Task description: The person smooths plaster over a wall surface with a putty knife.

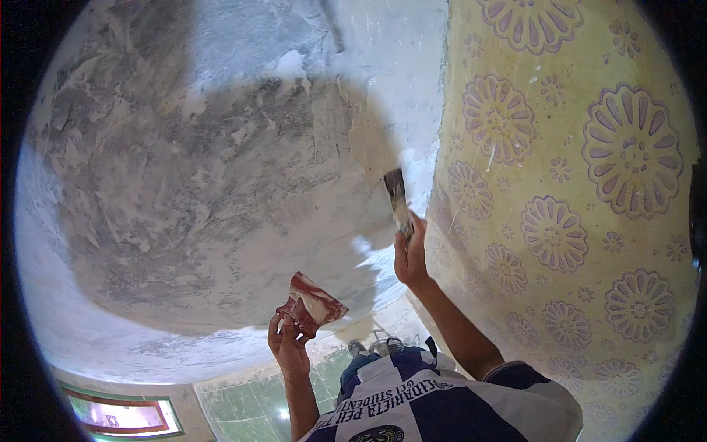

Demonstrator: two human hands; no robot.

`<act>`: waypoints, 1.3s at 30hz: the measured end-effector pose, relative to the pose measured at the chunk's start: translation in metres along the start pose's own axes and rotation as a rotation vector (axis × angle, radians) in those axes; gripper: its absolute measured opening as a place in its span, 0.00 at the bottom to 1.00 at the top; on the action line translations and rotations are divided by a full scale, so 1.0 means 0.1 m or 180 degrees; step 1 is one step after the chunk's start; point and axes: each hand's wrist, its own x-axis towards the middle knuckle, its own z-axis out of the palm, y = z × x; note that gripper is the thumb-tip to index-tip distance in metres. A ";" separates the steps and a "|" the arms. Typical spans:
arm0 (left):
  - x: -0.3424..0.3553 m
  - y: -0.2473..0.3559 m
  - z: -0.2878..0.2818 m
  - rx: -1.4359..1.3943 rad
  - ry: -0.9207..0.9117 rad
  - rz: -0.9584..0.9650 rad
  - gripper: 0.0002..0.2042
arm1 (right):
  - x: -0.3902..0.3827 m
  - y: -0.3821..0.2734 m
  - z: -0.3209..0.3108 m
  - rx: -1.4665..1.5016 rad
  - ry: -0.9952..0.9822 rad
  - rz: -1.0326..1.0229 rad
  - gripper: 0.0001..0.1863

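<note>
My right hand [411, 256] is closed around the handle of a putty knife [396, 193]. Its dark, smeared blade points up and lies close to the grey-white plastered wall [184, 169], near the corner; whether it touches cannot be told. Lower and to the left, my left hand [290, 346] grips a reddish-brown spreader [315, 303] with a wide, flaring blade. Pale filler coats part of that blade. A beige damp-looking strip of filler [366, 136] runs up the wall above the knife.
To the right stands a yellow wall [560, 177] with purple flower patterns, meeting the plastered wall at a corner. Green tiles [250, 409] show below, with my shoes [387, 345] near the wall's foot. A framed opening [118, 416] is at lower left.
</note>
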 end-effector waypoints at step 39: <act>0.24 0.54 -0.44 0.0180 -0.0338 -0.0863 0.14 | -1.05 -1.17 -0.04 0.1248 -0.1317 0.1781 0.30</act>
